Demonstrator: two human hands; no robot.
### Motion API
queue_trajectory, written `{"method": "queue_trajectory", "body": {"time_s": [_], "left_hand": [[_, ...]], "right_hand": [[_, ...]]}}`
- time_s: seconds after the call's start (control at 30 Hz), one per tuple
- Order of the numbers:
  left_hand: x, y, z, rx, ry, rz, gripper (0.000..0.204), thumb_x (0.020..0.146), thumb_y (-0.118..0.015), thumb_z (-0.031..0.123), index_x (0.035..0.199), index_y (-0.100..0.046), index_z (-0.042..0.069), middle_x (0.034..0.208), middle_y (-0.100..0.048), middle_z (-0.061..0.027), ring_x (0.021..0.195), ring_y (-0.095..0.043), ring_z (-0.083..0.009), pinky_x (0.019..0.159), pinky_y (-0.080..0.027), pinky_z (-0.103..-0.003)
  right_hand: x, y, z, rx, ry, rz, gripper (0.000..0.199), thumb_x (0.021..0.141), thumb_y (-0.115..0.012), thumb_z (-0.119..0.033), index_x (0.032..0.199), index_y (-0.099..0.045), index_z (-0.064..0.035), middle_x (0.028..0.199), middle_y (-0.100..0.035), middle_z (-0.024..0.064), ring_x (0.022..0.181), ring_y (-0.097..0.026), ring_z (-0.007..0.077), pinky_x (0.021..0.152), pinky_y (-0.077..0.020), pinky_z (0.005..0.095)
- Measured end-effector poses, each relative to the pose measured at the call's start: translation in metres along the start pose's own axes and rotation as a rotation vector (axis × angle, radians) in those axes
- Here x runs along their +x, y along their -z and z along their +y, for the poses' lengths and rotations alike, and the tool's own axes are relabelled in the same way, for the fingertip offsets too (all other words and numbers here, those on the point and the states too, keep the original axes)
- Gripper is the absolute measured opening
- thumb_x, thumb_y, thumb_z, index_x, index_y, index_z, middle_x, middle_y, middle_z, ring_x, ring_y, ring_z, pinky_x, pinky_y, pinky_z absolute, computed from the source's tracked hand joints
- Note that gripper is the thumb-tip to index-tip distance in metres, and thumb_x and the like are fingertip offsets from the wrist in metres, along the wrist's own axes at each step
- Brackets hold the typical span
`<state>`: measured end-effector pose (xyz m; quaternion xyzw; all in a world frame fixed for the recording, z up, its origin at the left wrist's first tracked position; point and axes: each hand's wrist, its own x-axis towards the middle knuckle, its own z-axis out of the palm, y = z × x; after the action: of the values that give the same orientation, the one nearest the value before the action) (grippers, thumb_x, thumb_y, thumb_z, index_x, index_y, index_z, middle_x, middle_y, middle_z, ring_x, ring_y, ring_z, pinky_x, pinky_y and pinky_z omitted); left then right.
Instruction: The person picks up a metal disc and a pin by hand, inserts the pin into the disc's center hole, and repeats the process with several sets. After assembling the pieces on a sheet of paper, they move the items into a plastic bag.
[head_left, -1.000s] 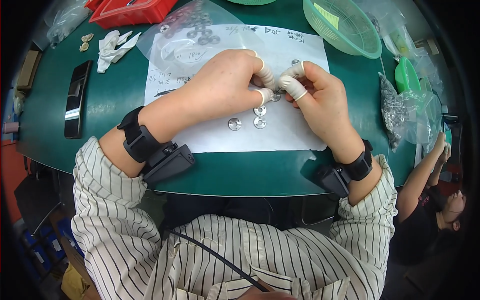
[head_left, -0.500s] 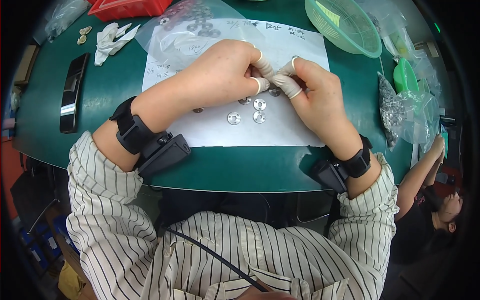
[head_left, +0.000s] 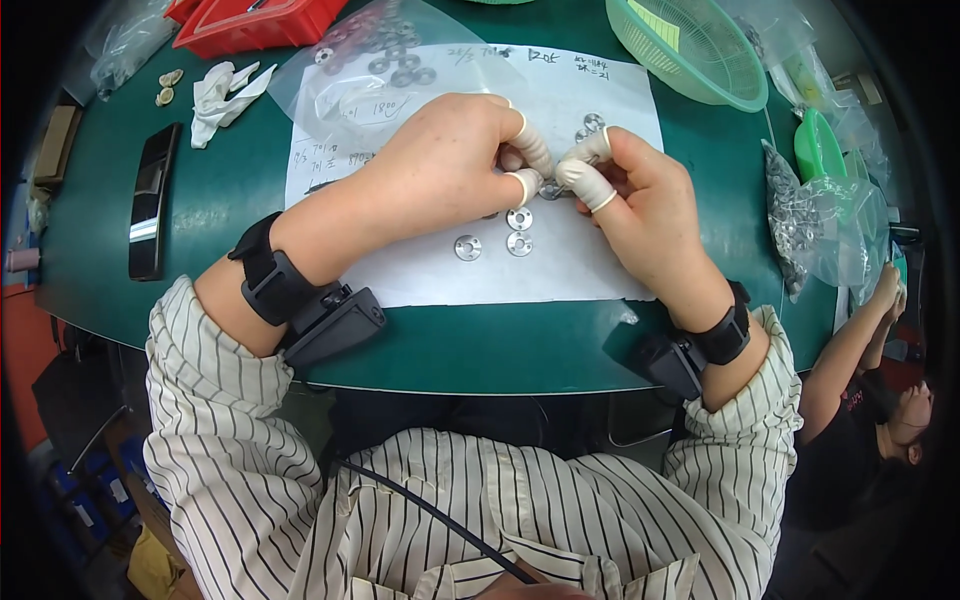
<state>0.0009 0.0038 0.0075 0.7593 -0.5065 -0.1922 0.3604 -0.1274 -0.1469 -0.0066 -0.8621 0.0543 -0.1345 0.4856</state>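
White finger cots cover the thumb and fingertips of both hands, which meet over the sheet of paper [head_left: 420,285]. My left hand [head_left: 455,150] is closed in a pinch; whatever sits between its fingertips is hidden. My right hand [head_left: 640,190] is also closed, its covered fingertips touching or nearly touching the left ones. Just under them shows a small round metal disc [head_left: 550,191] with a centre hole, partly covered. Nearer me lie similar discs: an upper disc [head_left: 519,219], a lower disc [head_left: 519,244] and a left disc [head_left: 468,248]. Beyond my right hand are several more discs [head_left: 593,122].
A clear plastic bag [head_left: 345,75] of discs overlaps the paper's far left. Around it are a red tray [head_left: 262,35], a white cloth [head_left: 215,105] and a phone [head_left: 155,200]. At right stand a green basket [head_left: 735,95] and a bag of metal parts [head_left: 790,220]; a co-worker [head_left: 850,400] sits beyond.
The whole view has shifted slightly. My right hand has moved a little nearer me, uncovering discs beyond it. Both hands stay pinched together.
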Motion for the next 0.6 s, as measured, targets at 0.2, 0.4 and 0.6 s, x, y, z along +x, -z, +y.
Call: {"method": "queue_trajectory", "body": {"time_s": [0.2,0.4,0.6], "left_hand": [[-0.0024,0.0011,-0.0031,0.012,-0.007,0.022,0.020,0.066,-0.063,0.011,0.082,-0.070,0.002,0.072,-0.062,-0.0143,0.069,-0.060,-0.0273,0.063,-0.048,-0.036],[-0.0010,0.0008,-0.0042,0.004,-0.026,0.035,0.021,0.065,-0.062,0.010,0.083,-0.070,0.001,0.074,-0.064,-0.0140,0.070,-0.061,-0.0278,0.064,-0.048,-0.036],[0.0005,0.0021,0.0009,-0.033,0.051,0.014,0.019,0.066,-0.062,0.010,0.082,-0.069,0.001,0.075,-0.065,-0.0143,0.070,-0.062,-0.0266,0.065,-0.049,-0.035]], "right_hand": [[0.0012,-0.0038,-0.0011,-0.216,0.189,0.005,0.011,0.083,-0.067,-0.008,0.085,-0.060,0.0002,0.074,-0.062,0.0045,0.063,-0.056,0.0099,0.058,-0.0459,0.0226],[0.0031,-0.0025,-0.0077,-0.432,0.371,0.016,0.014,0.080,-0.070,-0.008,0.083,-0.060,0.0004,0.074,-0.062,0.0075,0.063,-0.057,0.0135,0.057,-0.0470,0.0250],[0.0000,0.0008,-0.0043,-0.230,0.250,0.026,0.012,0.084,-0.067,-0.009,0.083,-0.060,0.0000,0.072,-0.061,0.0033,0.062,-0.056,0.0106,0.057,-0.0466,0.0252]]}}
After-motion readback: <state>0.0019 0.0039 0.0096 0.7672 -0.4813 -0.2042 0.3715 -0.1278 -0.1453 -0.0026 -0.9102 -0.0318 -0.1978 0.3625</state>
